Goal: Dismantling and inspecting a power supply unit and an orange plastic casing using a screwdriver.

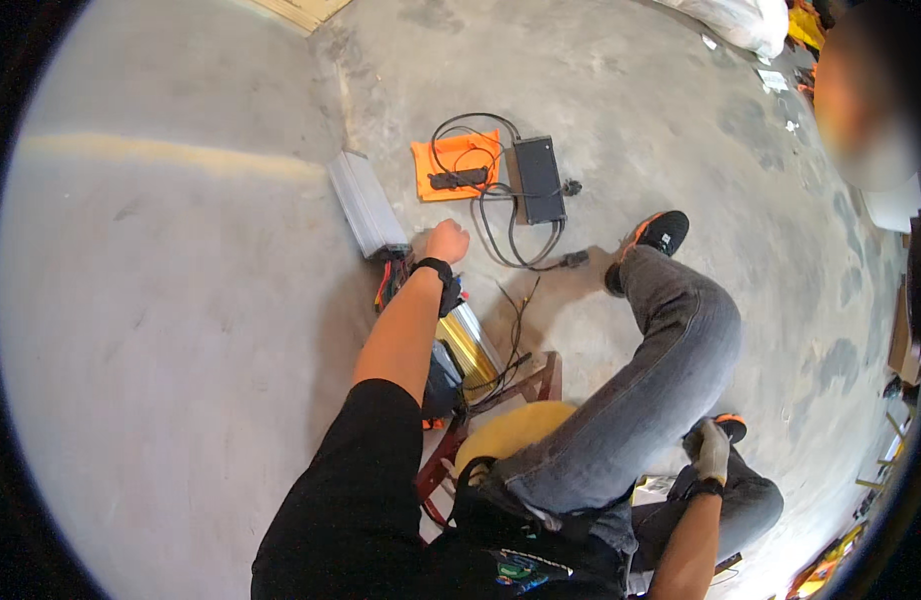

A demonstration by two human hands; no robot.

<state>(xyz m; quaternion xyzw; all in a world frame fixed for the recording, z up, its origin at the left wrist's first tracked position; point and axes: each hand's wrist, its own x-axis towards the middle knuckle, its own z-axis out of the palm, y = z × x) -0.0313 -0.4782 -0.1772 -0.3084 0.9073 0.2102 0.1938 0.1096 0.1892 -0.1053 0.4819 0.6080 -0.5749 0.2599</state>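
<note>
My left hand (448, 241), bare with a black band at the wrist, is closed beside the lower end of a silver metal case (367, 204). What its fingers hold, if anything, is hidden. Red and black wires (385, 284) come out of that case by my wrist. Below my forearm lies a gold and silver finned metal box (468, 348), with a dark case partly behind my arm. My right hand (714, 455), in a pale glove, is closed by my lower leg and a black shoe (731, 427), over something dark that I cannot make out.
A black power adapter (540, 180) with looped cables lies on the floor. An orange pouch (431, 180) beside it has a black strip-shaped thing (459, 179) on top. I sit on a low stool with a yellow seat (511, 430). Loose black cables (516, 325) lie near it. A blurred shape is at the upper right.
</note>
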